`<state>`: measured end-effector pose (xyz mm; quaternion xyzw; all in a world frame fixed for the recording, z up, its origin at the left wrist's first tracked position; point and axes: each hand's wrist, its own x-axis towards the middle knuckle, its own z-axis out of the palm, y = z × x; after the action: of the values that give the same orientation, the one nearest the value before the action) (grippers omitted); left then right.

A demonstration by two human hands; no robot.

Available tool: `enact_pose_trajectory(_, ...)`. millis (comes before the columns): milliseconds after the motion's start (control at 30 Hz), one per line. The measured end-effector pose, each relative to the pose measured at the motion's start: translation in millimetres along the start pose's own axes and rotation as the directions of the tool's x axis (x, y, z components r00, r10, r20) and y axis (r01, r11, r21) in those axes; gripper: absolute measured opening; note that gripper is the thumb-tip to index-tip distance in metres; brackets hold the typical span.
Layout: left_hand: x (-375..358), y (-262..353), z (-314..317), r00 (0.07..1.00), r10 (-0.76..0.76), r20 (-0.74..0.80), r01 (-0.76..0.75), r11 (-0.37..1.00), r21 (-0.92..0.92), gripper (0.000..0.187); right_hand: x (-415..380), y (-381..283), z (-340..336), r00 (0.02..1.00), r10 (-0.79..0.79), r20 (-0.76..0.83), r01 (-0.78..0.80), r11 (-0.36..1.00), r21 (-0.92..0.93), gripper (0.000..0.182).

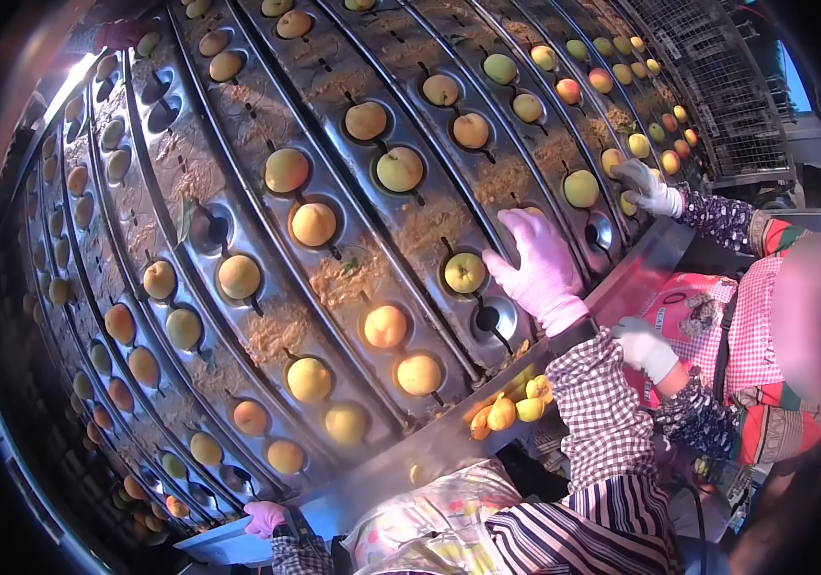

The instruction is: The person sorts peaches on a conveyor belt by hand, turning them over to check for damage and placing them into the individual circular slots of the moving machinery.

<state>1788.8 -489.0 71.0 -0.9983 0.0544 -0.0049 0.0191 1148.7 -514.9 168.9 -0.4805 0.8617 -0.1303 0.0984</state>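
1. Your right hand (537, 266), gloved pink, reaches over the metal conveyor (372, 249), thumb and fingers parted beside a yellow-green fruit (465, 273) in its cup. Another fruit (530, 211) shows partly behind your fingers; whether you grasp it, I cannot tell.
2. Your left hand (265, 519) is at the metal ledge (228, 544), lower left; its grip is unclear.
3. A co-worker's white-gloved hand (653, 192) is near fruit at right.
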Motion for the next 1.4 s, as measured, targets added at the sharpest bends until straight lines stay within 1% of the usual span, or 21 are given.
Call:
enact_pose_trajectory(67, 12.5, -5.0, 11.3, 0.999, -0.041, -0.029, 0.04, 0.998, -0.043, 0.081, -11.4, -32.7, 10.6, 0.987, -0.041, 0.154, 0.058, 0.992, -0.109, 0.06)
enact_pose_trajectory(133, 5.6, -2.7, 8.7, 0.999, -0.023, -0.04, 0.023, 1.0, 0.006, 0.083, -25.0, -43.1, 36.3, 0.975, -0.03, 0.221, 0.07, 0.982, -0.176, 0.059)
enact_pose_trajectory(267, -8.2, 3.6, -3.7, 1.0, -0.025, 0.004, 0.024, 0.998, 0.049, 0.084, -35.2, -22.0, 53.2, 0.996, -0.092, 0.015, 0.091, 0.994, 0.058, 0.056)
enact_pose_trajectory(333, -9.4, 3.6, -2.2, 0.999, -0.038, -0.022, 0.04, 0.997, 0.068, 0.084, -32.6, -30.7, 46.8, 0.996, -0.047, 0.08, 0.048, 0.999, -0.004, 0.056)
enact_pose_trajectory(367, -7.0, 3.3, -2.3, 1.0, -0.03, -0.008, 0.03, 0.998, 0.062, 0.084, -32.3, -37.5, 44.6, 0.997, -0.043, 0.068, 0.05, 0.994, -0.1, 0.057)
enact_pose_trajectory(467, -13.2, 0.0, -9.3, 0.999, -0.02, 0.027, 0.018, 0.998, 0.058, 0.086, -41.1, -72.4, 34.7, 0.989, -0.126, -0.072, 0.12, 0.989, -0.08, 0.059)
enact_pose_trajectory(533, -26.2, 9.1, -18.7, 0.999, -0.031, 0.026, 0.03, 0.998, 0.053, 0.086, -52.1, -103.8, 41.5, 0.985, -0.168, 0.032, 0.166, 0.985, 0.049, 0.064)
enact_pose_trajectory(600, -23.7, 9.4, -17.9, 0.999, -0.01, 0.031, 0.009, 0.998, 0.057, 0.088, -63.8, -129.9, 56.7, 0.952, -0.229, 0.203, 0.236, 0.972, -0.009, 0.063)
enact_pose_trajectory(667, -20.8, 5.5, -14.3, 1.0, 0.004, 0.005, -0.004, 0.999, 0.053, 0.089, -68.2, -133.5, 84.7, 0.947, -0.198, 0.253, 0.216, 0.975, -0.045, 0.064)
enact_pose_trajectory(733, -19.7, 4.6, -12.7, 1.0, 0.025, 0.0, -0.025, 0.999, 0.039, 0.088, -71.3, -129.6, 85.5, 0.96, -0.157, 0.232, 0.159, 0.987, 0.011, 0.064)
enact_pose_trajectory(833, -19.8, 5.2, -12.0, 0.999, 0.037, 0.004, -0.037, 0.999, 0.027, 0.087, -82.1, -125.9, 61.8, 0.976, -0.03, 0.214, 0.013, 0.997, 0.081, 0.06)
enact_pose_trajectory(867, -20.6, 5.8, -9.8, 0.999, 0.032, 0.003, -0.032, 0.999, 0.027, 0.087, -85.6, -120.2, 54.1, 0.987, -0.013, 0.158, -0.01, 0.99, 0.142, 0.062)
enact_pose_trajectory(933, -20.1, 2.7, -7.7, 0.999, 0.044, 0.007, -0.044, 0.999, 0.027, 0.087, -97.5, -108.6, 39.2, 0.972, 0.105, 0.208, -0.155, 0.959, 0.238, 0.063)
enact_pose_trajectory(967, -20.1, 1.8, -5.2, 0.999, 0.049, 0.01, -0.05, 0.998, 0.026, 0.087, -106.1, -106.5, 33.3, 0.966, 0.115, 0.231, -0.165, 0.964, 0.21, 0.063)
enact_pose_trajectory(1000, -20.5, 1.7, -5.1, 0.998, 0.054, 0.012, -0.055, 0.998, 0.024, 0.086, -114.3, -110.7, 22.5, 0.962, 0.088, 0.258, -0.122, 0.986, 0.118, 0.065)
enact_pose_trajectory(1067, -21.8, 1.7, -7.6, 0.998, 0.063, 0.011, -0.063, 0.998, 0.02, 0.086, -135.0, -114.4, 29.3, 0.972, -0.084, 0.218, 0.078, 0.996, 0.036, 0.068)
enact_pose_trajectory(1133, -23.5, 1.4, -9.2, 0.998, 0.07, 0.005, -0.07, 0.997, 0.022, 0.085, -148.9, -117.1, 45.8, 0.943, -0.185, 0.276, 0.194, 0.981, -0.005, 0.068)
enact_pose_trajectory(1200, -21.9, -0.6, -8.0, 0.997, 0.071, -0.004, -0.071, 0.997, 0.022, 0.085, -155.9, -108.5, 64.0, 0.947, -0.206, 0.248, 0.212, 0.977, 0.001, 0.064)
enact_pose_trajectory(1267, -31.6, 4.9, -17.4, 0.997, 0.074, -0.018, -0.073, 0.997, 0.02, 0.084, -160.6, -99.5, 70.7, 0.97, -0.155, 0.187, 0.143, 0.987, 0.077, 0.06)
enact_pose_trajectory(1300, -29.6, 5.4, -15.1, 0.997, 0.075, -0.022, -0.075, 0.997, 0.018, 0.084, -159.4, -100.1, 68.0, 0.975, -0.105, 0.197, 0.075, 0.986, 0.152, 0.058)
enact_pose_trajectory(1400, -30.0, 6.5, -16.6, 0.996, 0.092, -0.022, -0.092, 0.996, 0.021, 0.083, -156.8, -107.7, 65.0, 0.967, -0.044, 0.249, 0.01, 0.991, 0.136, 0.057)
